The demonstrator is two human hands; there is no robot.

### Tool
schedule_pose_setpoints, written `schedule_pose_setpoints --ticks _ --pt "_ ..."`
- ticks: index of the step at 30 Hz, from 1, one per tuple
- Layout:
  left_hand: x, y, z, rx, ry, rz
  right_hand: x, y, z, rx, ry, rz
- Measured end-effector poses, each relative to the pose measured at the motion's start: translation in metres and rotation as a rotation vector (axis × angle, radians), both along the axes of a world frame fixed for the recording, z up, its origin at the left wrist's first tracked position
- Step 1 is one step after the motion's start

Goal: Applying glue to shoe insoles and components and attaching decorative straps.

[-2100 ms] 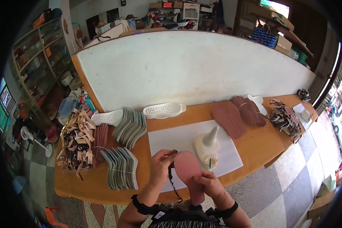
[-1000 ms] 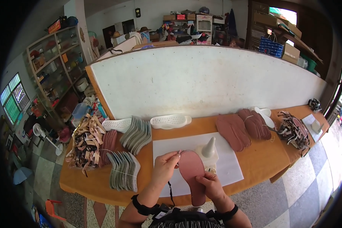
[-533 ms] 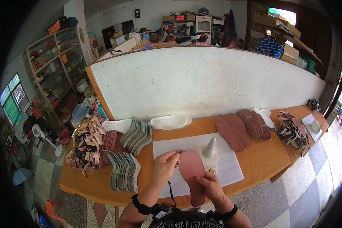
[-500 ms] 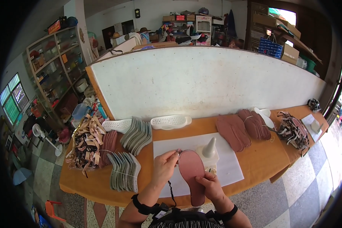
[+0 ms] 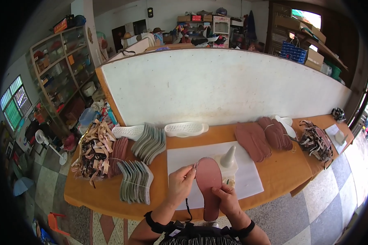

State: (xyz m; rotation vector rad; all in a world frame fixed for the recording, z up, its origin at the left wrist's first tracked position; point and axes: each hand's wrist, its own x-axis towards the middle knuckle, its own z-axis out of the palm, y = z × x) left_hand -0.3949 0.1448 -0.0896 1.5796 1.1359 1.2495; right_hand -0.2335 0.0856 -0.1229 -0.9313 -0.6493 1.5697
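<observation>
A reddish-brown insole [image 5: 209,179] is held upright over the table. My right hand [image 5: 226,199] grips its narrower part, thumb on the front face. At its upper left edge, my left hand [image 5: 181,183] pinches a small strap end, mostly hidden by the fingers. Below that hand hangs a dark thin strap [image 5: 189,210]; I cannot tell whether it is the same piece. Behind the insole, a pale cone-shaped stand [image 5: 229,157] rises from a block on a white sheet [image 5: 180,157].
Grey-green sole bundles [image 5: 135,181], brown insoles [image 5: 117,157] and a strap heap [image 5: 95,149] lie left. White soles [image 5: 186,129] sit along the white partition [image 5: 225,87]. More brown insoles [image 5: 252,141] and another strap heap [image 5: 315,139] are on the right.
The insole and both hands stay close together, with the left hand slightly lower against the insole's edge. The whole view has shifted a little.
</observation>
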Motion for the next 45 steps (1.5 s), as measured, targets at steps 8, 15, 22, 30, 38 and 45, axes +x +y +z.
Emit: schedule_pose_setpoints --ticks 8,15,22,30,38,45 --pt "0.009 -0.006 -0.011 -0.002 -0.087 0.037 -0.009 0.000 0.001 0.019 0.059 -0.043" --pt "0.012 -0.010 -0.004 0.159 0.160 0.119 -0.016 0.003 -0.003 0.039 0.089 -0.089" --pt "0.018 -0.010 -0.004 0.560 0.284 0.282 -0.022 0.000 -0.005 0.111 0.002 -0.152" --pt "0.022 -0.013 -0.002 0.529 0.282 0.284 -0.024 -0.002 -0.002 0.166 -0.038 -0.205" --pt "0.002 -0.005 0.007 -0.510 -0.808 -0.105 -0.017 0.000 -0.001 0.150 -0.121 -0.167" --pt "0.001 -0.002 0.005 -0.483 -0.630 -0.165 -0.012 0.006 -0.006 0.070 0.028 -0.058"
